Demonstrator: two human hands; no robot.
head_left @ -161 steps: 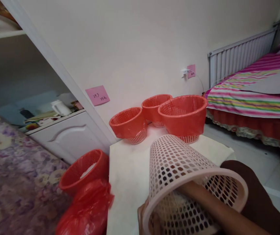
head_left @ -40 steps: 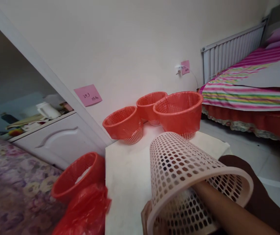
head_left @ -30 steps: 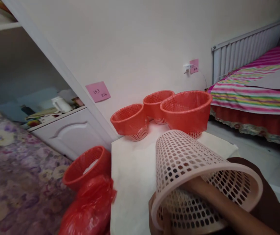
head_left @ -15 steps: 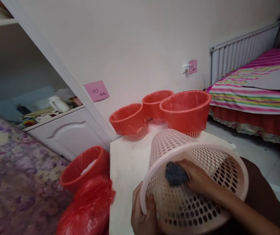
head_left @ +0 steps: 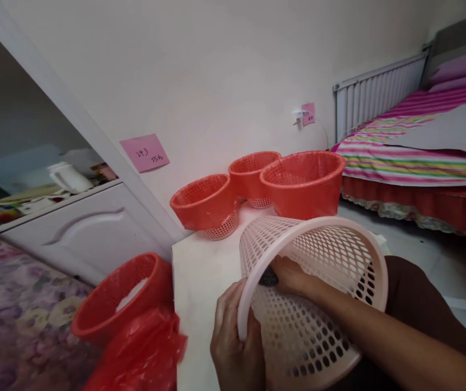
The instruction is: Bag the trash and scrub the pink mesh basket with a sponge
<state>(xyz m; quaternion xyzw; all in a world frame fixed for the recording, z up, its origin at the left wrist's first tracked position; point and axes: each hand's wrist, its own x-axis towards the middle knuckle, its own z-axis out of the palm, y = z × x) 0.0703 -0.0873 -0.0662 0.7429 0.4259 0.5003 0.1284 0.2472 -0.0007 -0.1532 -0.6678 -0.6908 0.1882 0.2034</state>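
Note:
A pale pink perforated plastic basket [head_left: 318, 231] lies tilted on its side, its mouth turned toward me. My left hand [head_left: 236, 336] is closed around the left part of its rim, thumb inside and fingers outside. My right hand [head_left: 292, 276] reaches into the basket with a dark grey cloth [head_left: 268, 277] bunched under the fingers, close to the inner left wall. Part of the cloth is hidden by the hand and the rim. Behind the basket stand three baskets lined with red bags: a left one [head_left: 203, 203], a back one [head_left: 253, 168] and a right one [head_left: 304, 182].
The baskets are on a white table [head_left: 198, 282]. Left of it are another red-lined basket [head_left: 122, 293] with something white inside and a red plastic bag [head_left: 143, 347]. A cabinet [head_left: 86, 228] stands at the left, a bed [head_left: 415, 157] at the right. Pink notes [head_left: 145, 153] stick to the wall.
My right hand has moved the cloth leftward and deeper, toward the basket's inner left wall. The basket has turned somewhat, with my left hand still on its rim. The view has shifted slightly.

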